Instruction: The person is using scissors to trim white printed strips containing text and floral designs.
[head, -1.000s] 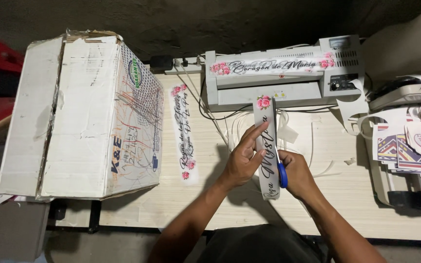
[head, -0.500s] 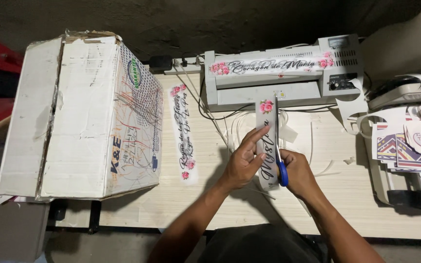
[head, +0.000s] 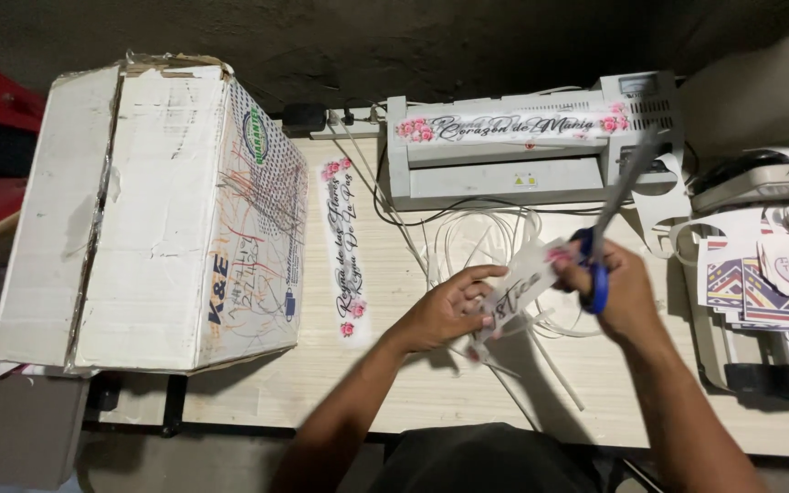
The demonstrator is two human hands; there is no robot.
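Head view: the left hand [head: 445, 310] is pinching a strip [head: 515, 288], a laminated white band with dark script and a pink flower at its upper end. The fingers [head: 478, 274] are closing over the strip's lower half, thumb underneath, so the strip is slanting up to the right from this hand toward the other one. The strip is sitting in front of the laminator [head: 527, 151], lifted a little above the tabletop [head: 394, 383], though how far it is clear of the wood is hard to tell.

The right hand [head: 623, 292] is gripping the scissors [head: 609, 219] by blue handles, its fingers [head: 586, 274] curling through the loops and wrapped tight. The blades are pointing up toward the right end of the laminator and are blurring, so whether they are apart or together cannot be told. The strip's flowered end is meeting the right hand just beside the handles.

Thin clear offcuts [head: 495, 237] are lying looped on the tabletop between the laminator and both hands. A second strip [head: 340, 246] is lying flat to the left of the laminator, running toward the near edge. A worn carton [head: 152, 215] is standing further left of the laminator, just beside that second strip. A third strip [head: 513, 126] is resting along the laminator's top. Printed stickers [head: 769, 265] are piling up to the right of the laminator.
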